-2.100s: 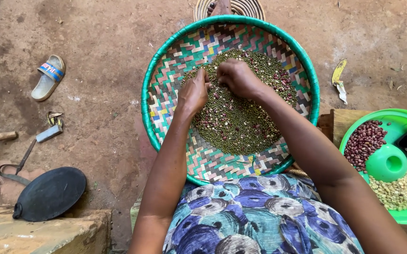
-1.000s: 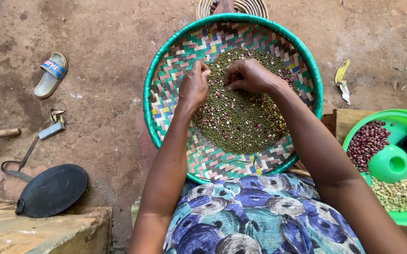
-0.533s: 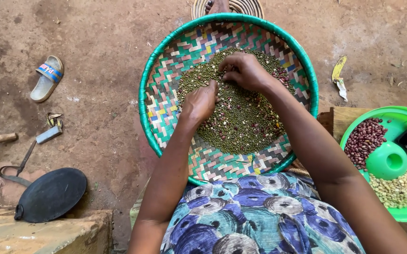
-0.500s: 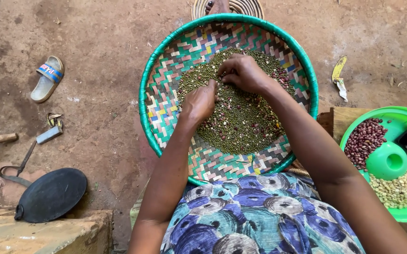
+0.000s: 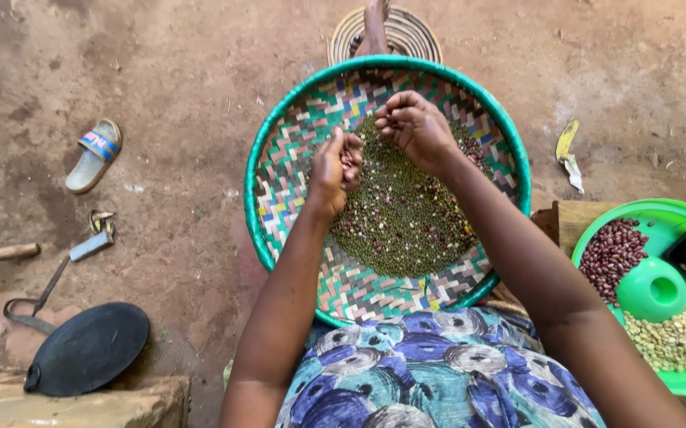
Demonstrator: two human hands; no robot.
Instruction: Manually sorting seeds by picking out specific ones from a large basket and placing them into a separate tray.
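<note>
Looking straight down now on a round woven tray with a green rim, resting on the person's lap over a patterned blue dress, and both hands are working above it. The pile of small green grains, flecked with darker reddish beans, sits in the middle of the tray and stretches from the far rim back toward the lap, so its long axis runs away from the body. The left hand is cupped, palm turned up and inward, fingers half curled around a small clutch of reddish beans; it hangs over the left edge of the pile. The right hand sits just beyond it at the far end of the pile, fingers drawn together in a loose pinch; whether anything is caught between the fingertips I cannot tell. The two hands are close, nearly touching, with the right hand's fingertips pointed toward the left hand's cup. The bulk of the grain lies below and nearer the body than either hand, and the left hand is slightly the nearer to it.

Off to the right, a green plate holds red beans, pale seeds and a small green cup. On the dirt floor to the left lie a sandal and a flat black pan
</note>
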